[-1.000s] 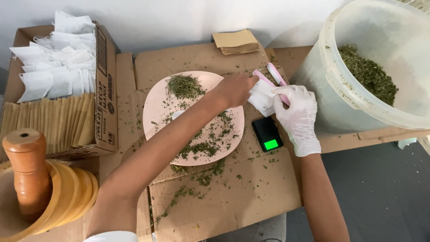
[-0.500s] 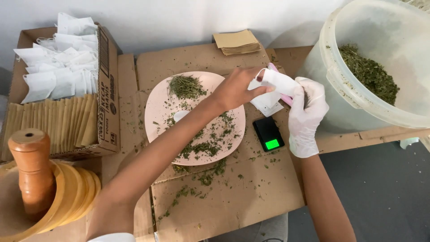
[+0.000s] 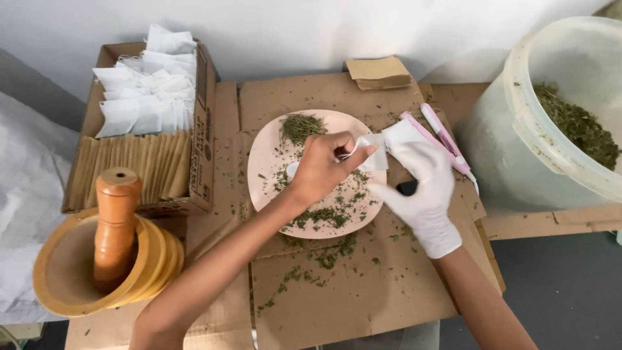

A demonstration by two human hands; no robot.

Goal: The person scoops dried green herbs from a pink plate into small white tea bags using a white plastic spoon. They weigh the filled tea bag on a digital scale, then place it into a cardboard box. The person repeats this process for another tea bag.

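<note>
We've got one small white paper bag (image 3: 379,150) over the round pink plate (image 3: 264,170) — bare left hand (image 3: 322,170) pinching its edge, gloved right hand (image 3: 421,188) gripping the other side. One plastic bucket (image 3: 518,129) of dried herb, one wooden pestle (image 3: 115,223).

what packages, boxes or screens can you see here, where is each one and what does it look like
Cardboard box: far left, brown, open-topped, dark print on its side.
White sachets: flat, piled in the box's back half.
Tan envelopes: upright row in its front half.
Folded brown packets: small stack at the back.
White sachet: over the pink plate, between left hand and gloved right hand.
No screen visible.
</note>
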